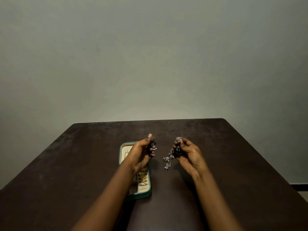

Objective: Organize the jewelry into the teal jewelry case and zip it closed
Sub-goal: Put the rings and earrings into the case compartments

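Note:
The teal jewelry case (pixel 122 148) lies open on the dark table, its cream compartments holding gold rings (pixel 143 176); my left forearm covers its middle. My left hand (pixel 141 153) is raised above the case and pinches a silver dangling earring (pixel 153 145) at its top. My right hand (pixel 188 154) is raised to the right of the case and pinches a matching long silver earring (pixel 170 157), whose chain of small pieces hangs down and to the left. The two earrings hang apart from each other.
The dark brown table (pixel 233 155) reaches back to a plain grey wall. Its far edge runs just behind my hands. A strip of floor shows past the table's right side (pixel 300 187).

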Demonstrator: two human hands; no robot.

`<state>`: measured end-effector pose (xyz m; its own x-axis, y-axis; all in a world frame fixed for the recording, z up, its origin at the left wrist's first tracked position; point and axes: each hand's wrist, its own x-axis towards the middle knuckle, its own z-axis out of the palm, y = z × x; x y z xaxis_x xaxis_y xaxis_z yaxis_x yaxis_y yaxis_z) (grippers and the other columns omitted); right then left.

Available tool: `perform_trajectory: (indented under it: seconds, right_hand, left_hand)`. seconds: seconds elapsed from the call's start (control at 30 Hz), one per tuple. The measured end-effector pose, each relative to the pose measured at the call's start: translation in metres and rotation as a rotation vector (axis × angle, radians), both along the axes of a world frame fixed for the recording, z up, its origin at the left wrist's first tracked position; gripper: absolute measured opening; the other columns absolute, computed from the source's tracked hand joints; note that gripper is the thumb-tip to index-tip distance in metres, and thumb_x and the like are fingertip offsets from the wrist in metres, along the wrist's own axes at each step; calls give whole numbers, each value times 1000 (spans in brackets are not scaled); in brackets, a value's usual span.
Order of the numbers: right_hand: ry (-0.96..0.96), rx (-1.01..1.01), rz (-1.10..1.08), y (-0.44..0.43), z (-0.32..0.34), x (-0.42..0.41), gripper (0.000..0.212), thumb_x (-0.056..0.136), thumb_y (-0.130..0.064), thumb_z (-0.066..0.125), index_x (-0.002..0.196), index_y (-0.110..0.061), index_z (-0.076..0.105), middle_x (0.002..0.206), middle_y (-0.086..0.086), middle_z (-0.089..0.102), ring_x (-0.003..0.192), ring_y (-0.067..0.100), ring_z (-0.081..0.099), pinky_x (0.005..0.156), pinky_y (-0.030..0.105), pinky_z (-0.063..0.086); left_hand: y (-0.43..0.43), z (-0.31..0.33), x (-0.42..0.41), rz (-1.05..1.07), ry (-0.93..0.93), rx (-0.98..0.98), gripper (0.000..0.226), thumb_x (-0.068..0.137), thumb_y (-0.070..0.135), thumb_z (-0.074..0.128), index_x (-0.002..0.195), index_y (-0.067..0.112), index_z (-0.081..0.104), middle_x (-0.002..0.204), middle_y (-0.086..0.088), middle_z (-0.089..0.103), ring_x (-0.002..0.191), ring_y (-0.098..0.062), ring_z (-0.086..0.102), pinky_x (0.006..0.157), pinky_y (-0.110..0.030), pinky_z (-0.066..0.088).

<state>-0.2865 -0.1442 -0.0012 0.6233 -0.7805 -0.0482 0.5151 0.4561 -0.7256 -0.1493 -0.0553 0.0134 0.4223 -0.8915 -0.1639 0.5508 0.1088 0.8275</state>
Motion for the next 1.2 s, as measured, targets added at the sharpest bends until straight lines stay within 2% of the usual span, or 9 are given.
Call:
perform_trajectory:
  seconds: [0.13, 0.23, 0.3, 0.43, 0.7, 0.8, 0.93, 1.07, 1.2]
  right_hand:
    - [-86, 105, 81, 10, 16, 5, 29, 88, 3, 42, 73, -11, 63, 56, 0, 65, 49, 8, 61, 50, 20, 51]
    - [-118, 169, 147, 17, 25, 8, 26, 71, -4, 52, 56, -14, 70, 58, -1, 66, 49, 9, 61, 52, 22, 52]
    - [-109, 218, 170, 20, 29, 10, 22, 67, -5, 53, 57, -14, 70, 58, -3, 66, 48, 8, 62, 57, 25, 51]
    - [-59, 266, 186, 24, 33, 11, 20, 84, -5, 49, 71, -14, 63, 56, -4, 66, 46, 8, 62, 65, 31, 51]
    - [139, -1, 97, 24, 34, 4, 22, 92, -8, 46, 76, -17, 58, 58, -5, 63, 50, 4, 60, 60, 26, 41]
    - [231, -82, 39, 24, 32, 3, 21, 92, -7, 48, 76, -16, 58, 54, -6, 64, 58, 8, 58, 60, 26, 39]
    - [305, -81, -3, 23, 27, 3, 22, 92, -5, 48, 75, -15, 58, 51, -8, 63, 65, 11, 54, 62, 25, 40]
    - [325, -45, -21, 21, 22, 6, 23, 91, -4, 49, 73, -13, 59, 49, -9, 60, 62, 9, 51, 57, 21, 40]
    - [297, 0, 10, 18, 17, 6, 24, 91, -4, 47, 72, -11, 59, 49, -6, 63, 51, 5, 59, 57, 21, 40]
  left_hand:
    - [6, 8, -2, -41, 155, -76, 29, 87, 16, 48, 63, 15, 63, 59, 2, 53, 46, -6, 46, 42, -16, 37]
    - [8, 16, -6, -93, 228, -124, 31, 85, 21, 49, 59, 15, 64, 58, 2, 54, 45, -5, 49, 44, -17, 41]
    - [9, 20, -9, -116, 247, -139, 26, 79, 22, 52, 57, 15, 64, 57, 4, 54, 44, -4, 50, 43, -16, 42]
    - [9, 23, -13, -111, 271, -103, 21, 73, 20, 55, 56, 12, 64, 56, 3, 55, 43, -5, 50, 42, -16, 41]
    - [8, 13, -16, -118, 225, -28, 16, 72, 23, 59, 61, 12, 62, 59, 2, 57, 46, -7, 53, 46, -18, 43]
    - [8, 8, -16, -111, 162, 34, 21, 87, 20, 52, 68, 14, 59, 58, 3, 58, 47, -6, 54, 45, -17, 41]
    - [8, 4, -16, -99, 98, 97, 27, 96, 18, 43, 73, 13, 56, 57, 3, 60, 49, -5, 54, 45, -14, 40]
    - [7, 0, -15, -90, 117, 102, 27, 97, 16, 40, 76, 14, 56, 57, 3, 61, 50, -6, 55, 49, -17, 42]
    - [6, 0, -12, -109, 172, 89, 26, 96, 19, 41, 75, 16, 55, 57, 4, 61, 48, -6, 56, 55, -19, 40]
